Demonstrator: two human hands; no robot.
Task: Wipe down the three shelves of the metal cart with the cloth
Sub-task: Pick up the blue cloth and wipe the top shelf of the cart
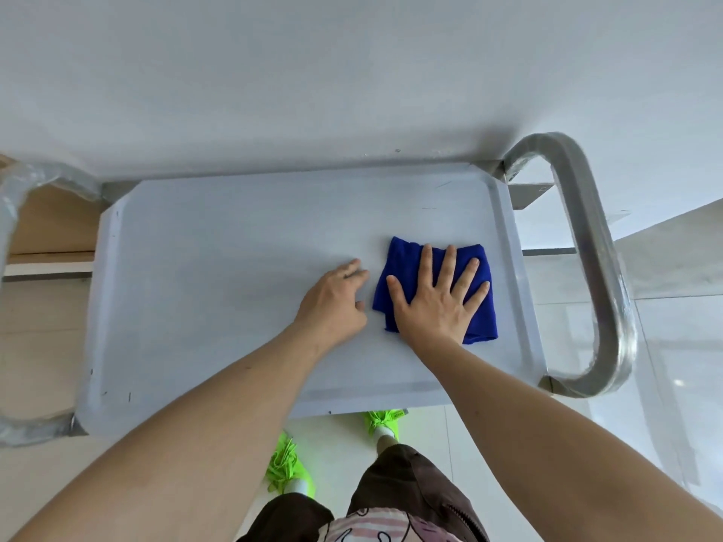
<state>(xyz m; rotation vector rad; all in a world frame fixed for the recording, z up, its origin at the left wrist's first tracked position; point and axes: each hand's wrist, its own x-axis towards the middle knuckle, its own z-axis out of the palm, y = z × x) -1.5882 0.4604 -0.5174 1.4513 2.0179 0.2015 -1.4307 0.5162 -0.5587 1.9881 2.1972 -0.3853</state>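
Observation:
The top shelf (219, 275) of the metal cart fills the middle of the head view, a pale grey tray with a raised rim. A folded blue cloth (403, 256) lies on its right part. My right hand (438, 299) presses flat on the cloth, fingers spread. My left hand (332, 303) rests on the bare shelf just left of the cloth, fingers loosely curled, holding nothing. The two lower shelves are hidden under the top one.
A curved metal handle (598, 267) loops off the cart's right end, and a plastic-wrapped one (15, 213) off the left. A white wall (352, 72) stands right behind the cart. My green shoes (289, 467) are on the tiled floor below.

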